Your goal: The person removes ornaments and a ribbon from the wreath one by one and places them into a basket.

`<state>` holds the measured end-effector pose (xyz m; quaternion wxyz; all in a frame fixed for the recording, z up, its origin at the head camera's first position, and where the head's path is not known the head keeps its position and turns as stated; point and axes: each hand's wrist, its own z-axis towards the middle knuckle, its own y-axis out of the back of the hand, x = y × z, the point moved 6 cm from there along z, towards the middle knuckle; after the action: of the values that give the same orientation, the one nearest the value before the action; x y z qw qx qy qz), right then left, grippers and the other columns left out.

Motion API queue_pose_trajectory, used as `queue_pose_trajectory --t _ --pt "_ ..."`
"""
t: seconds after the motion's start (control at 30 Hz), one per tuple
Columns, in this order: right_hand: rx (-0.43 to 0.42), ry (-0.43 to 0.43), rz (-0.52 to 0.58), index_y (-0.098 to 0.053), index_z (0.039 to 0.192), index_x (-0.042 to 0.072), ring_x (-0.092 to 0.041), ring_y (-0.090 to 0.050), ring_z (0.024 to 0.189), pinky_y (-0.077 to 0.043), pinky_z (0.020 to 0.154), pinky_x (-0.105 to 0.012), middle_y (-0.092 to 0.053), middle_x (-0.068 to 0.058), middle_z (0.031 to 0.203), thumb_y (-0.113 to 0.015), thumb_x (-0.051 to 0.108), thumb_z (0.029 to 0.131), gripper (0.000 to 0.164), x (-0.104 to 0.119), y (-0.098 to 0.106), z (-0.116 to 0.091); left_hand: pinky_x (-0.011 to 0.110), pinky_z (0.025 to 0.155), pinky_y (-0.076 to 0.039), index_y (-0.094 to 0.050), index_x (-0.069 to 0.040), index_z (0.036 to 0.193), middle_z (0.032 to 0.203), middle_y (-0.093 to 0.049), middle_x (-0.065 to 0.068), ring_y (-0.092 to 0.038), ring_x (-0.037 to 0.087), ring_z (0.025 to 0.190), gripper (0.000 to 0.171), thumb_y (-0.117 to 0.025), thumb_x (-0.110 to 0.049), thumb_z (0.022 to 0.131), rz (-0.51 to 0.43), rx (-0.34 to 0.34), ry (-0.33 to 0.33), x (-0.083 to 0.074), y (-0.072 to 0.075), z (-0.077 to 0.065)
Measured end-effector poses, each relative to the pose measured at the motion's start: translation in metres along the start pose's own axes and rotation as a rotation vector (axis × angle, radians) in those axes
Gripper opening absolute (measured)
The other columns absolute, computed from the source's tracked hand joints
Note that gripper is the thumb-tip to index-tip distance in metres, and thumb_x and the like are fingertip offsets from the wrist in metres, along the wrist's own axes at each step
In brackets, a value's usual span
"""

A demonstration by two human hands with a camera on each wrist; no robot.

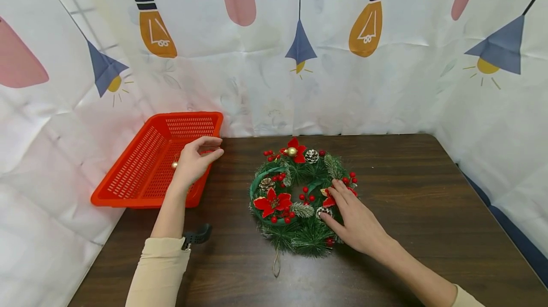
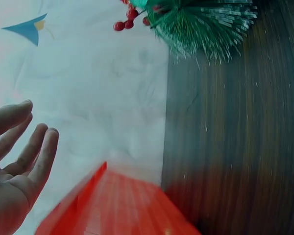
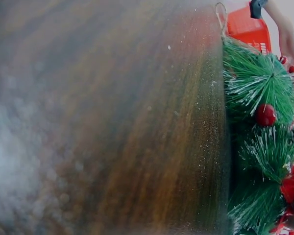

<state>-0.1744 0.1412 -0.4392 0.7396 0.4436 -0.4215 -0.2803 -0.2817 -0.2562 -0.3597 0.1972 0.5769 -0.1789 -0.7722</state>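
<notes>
A green Christmas wreath lies on the table, dressed with red poinsettias, pine cones, red berries and a gold ball. A thin green band curves over its left side. My right hand rests on the wreath's right side, fingers extended over a red flower and thumb by a snowy pine cone. Above the right rim of a red plastic basket, my left hand is raised. The left wrist view shows its fingers loosely bent, with nothing between them.
Inside the basket, at the table's back left, is a small gold ball. A twine loop sticks out from the wreath's front. A white printed curtain hangs behind the dark wooden table.
</notes>
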Motion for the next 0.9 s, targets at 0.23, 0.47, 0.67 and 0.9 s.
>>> queue_pose_trajectory --t 0.23,0.47,0.67,0.9 --pt "0.003 -0.002 0.004 -0.041 0.154 -0.002 -0.032 -0.022 0.153 -0.032 0.117 -0.055 -0.026 -0.017 0.166 -0.054 0.058 0.102 0.081 0.000 0.000 0.000 0.047 0.103 -0.050 -0.069 -0.005 0.126 0.124 -0.067 0.014 -0.061 0.027 0.113 0.032 -0.074 -0.018 0.097 -0.012 0.030 -0.025 -0.006 -0.022 0.011" --pt "-0.013 0.005 0.004 -0.042 0.153 -0.003 -0.033 -0.024 0.153 -0.034 0.115 -0.056 -0.027 -0.019 0.165 -0.058 0.054 0.102 0.079 0.000 0.002 0.000 0.045 0.099 -0.053 -0.070 -0.003 0.123 0.122 -0.068 0.018 -0.064 0.028 0.112 0.030 -0.075 -0.012 0.096 -0.072 0.051 -0.059 -0.012 -0.046 0.021" --pt "-0.020 0.012 0.004 -0.043 0.153 -0.004 -0.034 -0.025 0.152 -0.034 0.115 -0.057 -0.029 -0.020 0.164 -0.060 0.052 0.101 0.078 0.000 0.002 0.000 0.044 0.096 -0.055 -0.071 -0.003 0.121 0.117 -0.070 0.016 -0.067 0.028 0.106 0.027 -0.076 -0.013 0.096 -0.066 0.076 -0.099 -0.019 -0.070 0.028" --pt "-0.011 0.008 0.006 -0.043 0.153 -0.004 -0.034 -0.024 0.152 -0.033 0.116 -0.057 -0.028 -0.020 0.164 -0.059 0.054 0.102 0.079 0.001 0.001 0.000 0.040 0.084 -0.057 -0.074 -0.011 0.116 0.113 -0.070 0.009 -0.068 0.021 0.096 0.020 -0.075 -0.016 0.097 -0.025 0.134 -0.139 -0.027 -0.102 0.031"
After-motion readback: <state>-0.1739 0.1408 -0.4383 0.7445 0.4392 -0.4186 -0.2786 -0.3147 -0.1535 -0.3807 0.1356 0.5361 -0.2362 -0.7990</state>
